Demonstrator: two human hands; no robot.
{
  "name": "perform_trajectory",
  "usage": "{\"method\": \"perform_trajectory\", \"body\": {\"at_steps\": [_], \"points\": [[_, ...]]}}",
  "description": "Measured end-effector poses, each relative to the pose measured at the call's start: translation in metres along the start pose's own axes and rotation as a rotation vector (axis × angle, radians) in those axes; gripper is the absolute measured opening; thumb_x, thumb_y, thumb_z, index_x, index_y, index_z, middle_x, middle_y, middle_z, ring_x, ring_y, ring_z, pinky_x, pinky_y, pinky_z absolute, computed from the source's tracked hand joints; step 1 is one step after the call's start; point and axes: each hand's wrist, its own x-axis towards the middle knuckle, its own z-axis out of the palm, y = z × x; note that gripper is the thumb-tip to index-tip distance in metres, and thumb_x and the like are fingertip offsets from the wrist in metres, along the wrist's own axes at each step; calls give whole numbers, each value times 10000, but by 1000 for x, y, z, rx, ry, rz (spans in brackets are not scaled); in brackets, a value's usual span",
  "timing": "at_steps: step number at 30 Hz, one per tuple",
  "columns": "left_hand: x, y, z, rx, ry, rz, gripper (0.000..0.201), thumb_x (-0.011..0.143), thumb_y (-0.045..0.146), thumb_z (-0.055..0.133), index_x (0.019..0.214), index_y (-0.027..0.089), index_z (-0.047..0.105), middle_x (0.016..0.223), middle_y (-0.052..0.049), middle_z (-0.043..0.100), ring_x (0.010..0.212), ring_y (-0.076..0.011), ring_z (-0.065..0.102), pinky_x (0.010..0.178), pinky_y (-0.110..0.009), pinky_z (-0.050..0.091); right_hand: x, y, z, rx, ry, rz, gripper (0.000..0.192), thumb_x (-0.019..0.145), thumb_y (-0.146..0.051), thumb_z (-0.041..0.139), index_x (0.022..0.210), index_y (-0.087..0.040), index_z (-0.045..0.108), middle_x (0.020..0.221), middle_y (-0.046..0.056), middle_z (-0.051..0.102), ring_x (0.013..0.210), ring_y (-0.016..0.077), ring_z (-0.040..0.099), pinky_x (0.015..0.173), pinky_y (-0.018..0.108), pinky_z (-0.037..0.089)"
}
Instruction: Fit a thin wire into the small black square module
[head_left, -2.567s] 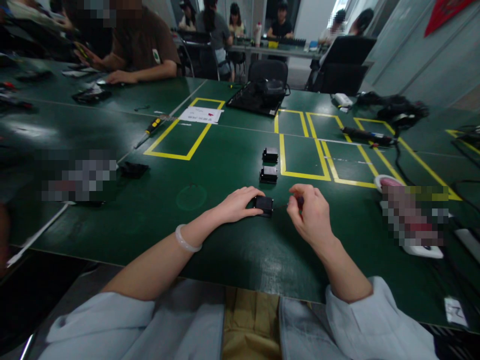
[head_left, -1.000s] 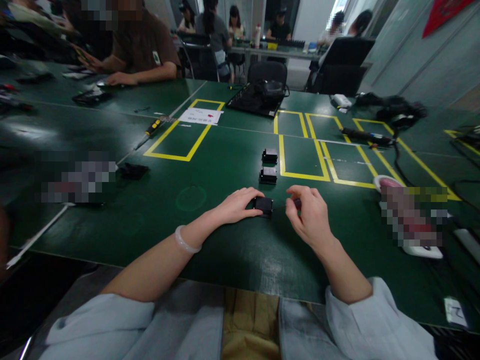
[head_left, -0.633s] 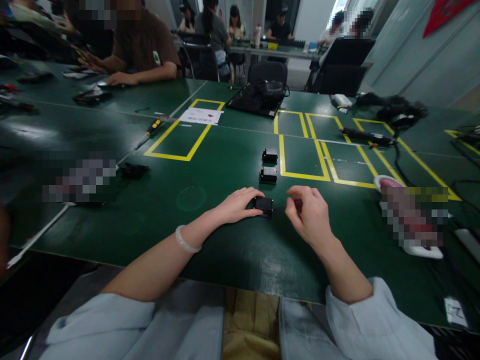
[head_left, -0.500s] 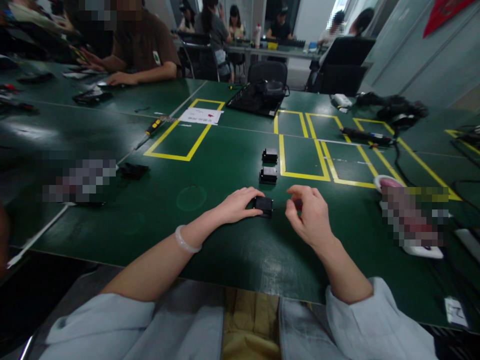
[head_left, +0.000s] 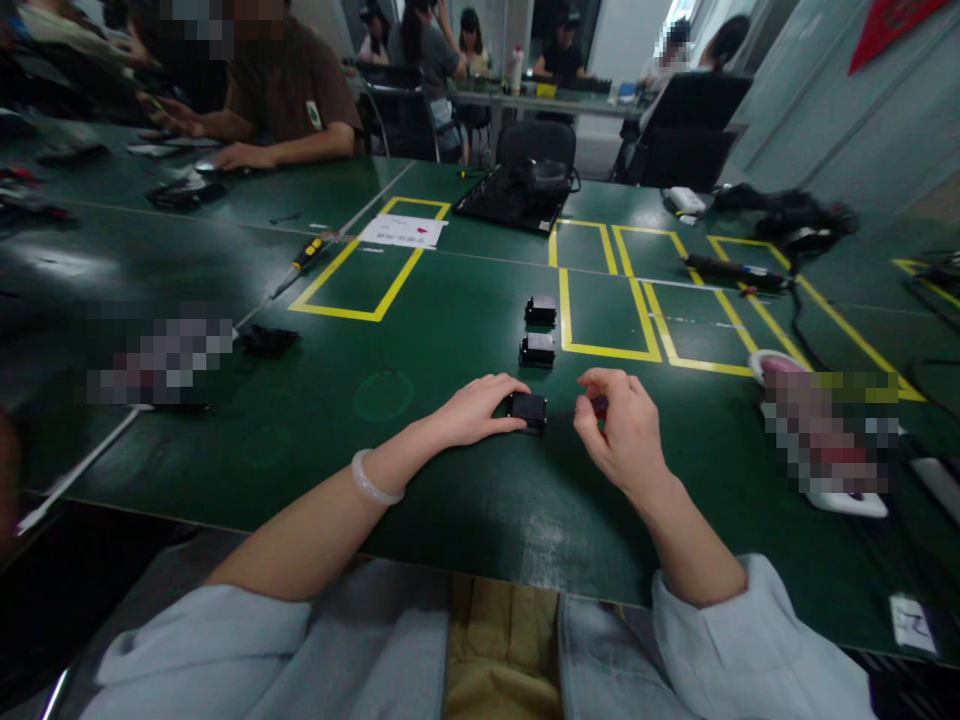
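My left hand [head_left: 475,408] rests on the green table [head_left: 465,500] and grips a small black block [head_left: 528,409] from its left side. My right hand [head_left: 622,430] pinches a small screwdriver [head_left: 598,405] with a dark red handle; its thin shaft points left at the block's right side. Two more small black blocks [head_left: 537,349] [head_left: 541,310] lie in a row just beyond the held one. A pale bangle sits on my left wrist.
Yellow tape rectangles [head_left: 604,310] mark the table beyond the blocks. A yellow-handled screwdriver [head_left: 306,254], a white paper [head_left: 401,231], a black tray [head_left: 517,195] and cables [head_left: 787,225] lie farther back. A white dish [head_left: 840,495] stands right. Other people sit at the far left and at the back.
My right hand has shifted slightly right and its fingers have turned the screwdriver handle. The left hand and the block have stayed in place.
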Motion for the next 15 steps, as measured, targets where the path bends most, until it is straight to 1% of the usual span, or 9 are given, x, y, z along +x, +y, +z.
{"method": "perform_trajectory", "body": {"at_steps": [4, 7, 11, 15], "points": [[0, 1, -1, 4, -8, -1, 372, 892, 431, 609, 1188, 214, 550, 1132, -70, 603, 1034, -242, 559, 888, -351, 436, 0, 2, 1, -35, -1, -23, 71, 899, -264, 540, 942, -210, 522, 747, 5, 621, 626, 149, 516, 632, 297, 397], [0, 0, -1, 4, -6, 1, 369, 891, 430, 611, 1190, 220, 551, 1128, -69, 603, 1034, -243, 558, 888, -351, 433, 0, 3, 2, -48, 17, -32, 30, 906, -220, 522, 932, -209, 512, 732, 1, 611, 609, 141, 503, 633, 290, 397], [0, -1, 0, 0, 2, 3, 366, 890, 428, 614, 1189, 226, 553, 1128, -65, 603, 1032, -242, 558, 883, -348, 433, 1, 2, 1, -45, 31, -28, 111, 890, -162, 483, 991, -204, 506, 708, -3, 590, 630, 154, 520, 647, 296, 414], [0, -1, 0, 3, 2, 6, 365, 889, 424, 617, 1185, 221, 552, 1124, -66, 604, 1027, -239, 558, 879, -346, 434, 0, 2, 1, -41, 14, -23, 111, 897, -199, 496, 1008, -202, 504, 740, 7, 604, 654, 159, 535, 660, 304, 419]]}}
